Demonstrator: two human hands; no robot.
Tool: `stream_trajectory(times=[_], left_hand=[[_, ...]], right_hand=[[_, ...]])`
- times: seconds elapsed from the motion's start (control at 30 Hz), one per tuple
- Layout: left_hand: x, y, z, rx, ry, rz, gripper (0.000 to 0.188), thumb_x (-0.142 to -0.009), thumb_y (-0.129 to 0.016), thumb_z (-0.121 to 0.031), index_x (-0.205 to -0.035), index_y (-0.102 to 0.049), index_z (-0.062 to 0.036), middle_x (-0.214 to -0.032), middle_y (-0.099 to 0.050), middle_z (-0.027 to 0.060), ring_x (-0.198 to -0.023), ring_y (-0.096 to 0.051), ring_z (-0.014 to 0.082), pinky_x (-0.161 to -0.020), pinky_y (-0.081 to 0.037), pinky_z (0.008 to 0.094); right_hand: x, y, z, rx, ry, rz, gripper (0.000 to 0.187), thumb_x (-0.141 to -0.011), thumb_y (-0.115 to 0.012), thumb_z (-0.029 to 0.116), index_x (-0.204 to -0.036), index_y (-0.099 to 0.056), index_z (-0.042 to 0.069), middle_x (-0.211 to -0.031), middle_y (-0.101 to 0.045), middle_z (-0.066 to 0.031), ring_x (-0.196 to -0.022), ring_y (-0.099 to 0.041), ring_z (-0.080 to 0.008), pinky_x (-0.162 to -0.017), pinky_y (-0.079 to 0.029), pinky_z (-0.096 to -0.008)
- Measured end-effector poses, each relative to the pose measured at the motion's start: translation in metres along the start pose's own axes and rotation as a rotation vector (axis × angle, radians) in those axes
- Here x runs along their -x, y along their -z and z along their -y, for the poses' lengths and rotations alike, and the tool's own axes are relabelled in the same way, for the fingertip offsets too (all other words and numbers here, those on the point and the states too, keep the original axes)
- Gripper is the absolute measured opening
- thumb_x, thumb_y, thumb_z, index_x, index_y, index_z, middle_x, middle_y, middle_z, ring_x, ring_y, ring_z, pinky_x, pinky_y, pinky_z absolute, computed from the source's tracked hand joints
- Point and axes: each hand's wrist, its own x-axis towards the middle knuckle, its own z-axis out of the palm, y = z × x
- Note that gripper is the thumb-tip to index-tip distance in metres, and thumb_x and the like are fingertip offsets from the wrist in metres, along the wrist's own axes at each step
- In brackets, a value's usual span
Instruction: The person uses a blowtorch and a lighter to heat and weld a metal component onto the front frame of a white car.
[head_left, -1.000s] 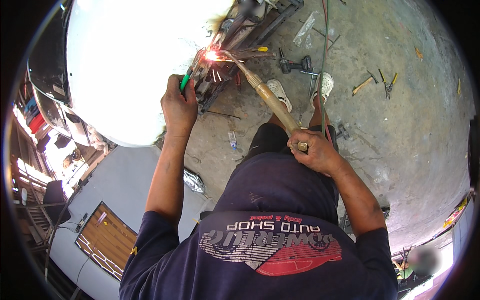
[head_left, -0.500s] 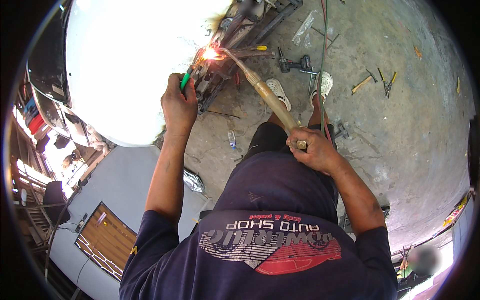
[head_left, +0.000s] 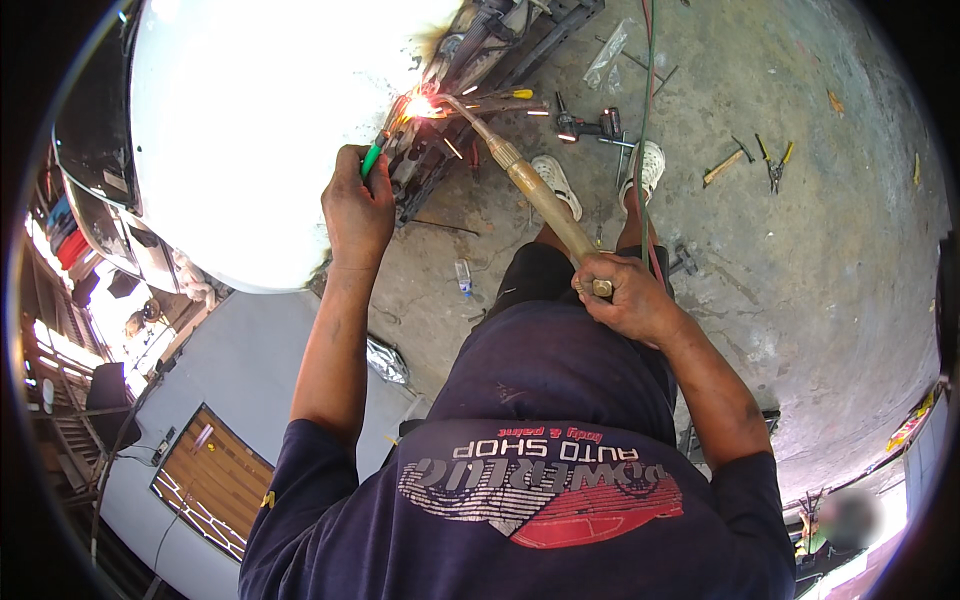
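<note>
My left hand (head_left: 357, 205) is closed around a green-handled tool (head_left: 371, 160) that looks like a screwdriver; its tip is lost in glare. In my right hand (head_left: 628, 300) is a long brass gas torch (head_left: 540, 195), held by its rear end near my lap. The torch's bent tip points at a bright orange glow (head_left: 424, 104) on the metal frame (head_left: 425, 175), at the edge of a large white vehicle panel (head_left: 270, 120). Sparks fly off around that spot. The tool's far end reaches the same glowing place.
Green and red hoses (head_left: 646, 120) run down past my feet toward my right hand. On the concrete floor lie a cordless power tool (head_left: 590, 125), a hammer (head_left: 728, 167), yellow-handled pliers (head_left: 775, 163) and a small bottle (head_left: 464, 279). A yellow-tipped tool (head_left: 522, 94) rests by the frame.
More sparks now fly out to the right and downward from the glowing spot. Both hands, the torch and the green-handled tool stay almost in place.
</note>
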Motion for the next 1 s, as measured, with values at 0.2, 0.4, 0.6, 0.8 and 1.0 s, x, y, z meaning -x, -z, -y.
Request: stream_trajectory(times=[0.2, 0.4, 0.6, 0.8, 1.0], left_hand=[[-0.0006, -0.0002, 0.0006, -0.008, 0.009, 0.011, 0.013, -0.108, -0.072, -0.015, -0.106, -0.065, -0.0045, -0.082, -0.074, 0.0201, -0.074, -0.075, 0.0406, -0.069, -0.057, 0.0481], [-0.0011, -0.0011, 0.001, 0.004, 0.019, 0.009, 0.012, -0.108, -0.071, -0.014, -0.106, -0.065, -0.0048, -0.082, -0.074, 0.0199, -0.074, -0.075, 0.0406, -0.069, -0.057, 0.0483], [-0.0007, -0.0007, 0.0038, 0.008, 0.016, 0.014, 0.012, -0.107, -0.072, -0.015, -0.106, -0.065, -0.0049, -0.081, -0.073, 0.0192, -0.071, -0.074, 0.0381, -0.067, -0.057, 0.0465], [-0.0002, -0.0013, 0.0037, 0.016, 0.027, 0.0, 0.013, -0.108, -0.072, -0.015, -0.105, -0.065, -0.0047, -0.08, -0.073, 0.0188, -0.07, -0.074, 0.0367, -0.067, -0.057, 0.0458], [0.0, -0.0013, 0.0045, 0.028, 0.048, 0.004, 0.015, -0.108, -0.072, -0.016, -0.105, -0.064, -0.0045, -0.08, -0.073, 0.0191, -0.07, -0.074, 0.0365, -0.067, -0.057, 0.0453]], right_hand=[[-0.0008, -0.0006, -0.0008, -0.048, -0.005, -0.002, 0.018, -0.093, -0.078, 0.011, -0.107, -0.069, 0.005, -0.106, -0.074, -0.0188, -0.105, -0.072, -0.0402, -0.096, -0.057, -0.048], [-0.0011, -0.0025, -0.0037, -0.063, 0.001, -0.011, 0.017, -0.093, -0.078, 0.011, -0.105, -0.067, 0.006, -0.104, -0.073, -0.0186, -0.105, -0.072, -0.0403, -0.095, -0.057, -0.0482], [-0.0019, -0.0031, -0.0046, -0.061, -0.006, -0.008, 0.018, -0.093, -0.078, 0.012, -0.106, -0.067, 0.006, -0.105, -0.073, -0.0191, -0.103, -0.073, -0.0396, -0.093, -0.057, -0.0479], [-0.0024, -0.0022, -0.003, -0.058, 0.009, -0.001, 0.017, -0.093, -0.079, 0.011, -0.106, -0.067, 0.006, -0.105, -0.072, -0.0185, -0.101, -0.073, -0.038, -0.091, -0.057, -0.047], [-0.0023, -0.0015, -0.0035, -0.054, -0.02, 0.023, 0.017, -0.093, -0.079, 0.011, -0.106, -0.068, 0.005, -0.104, -0.072, -0.0183, -0.1, -0.074, -0.0382, -0.091, -0.058, -0.0471]])
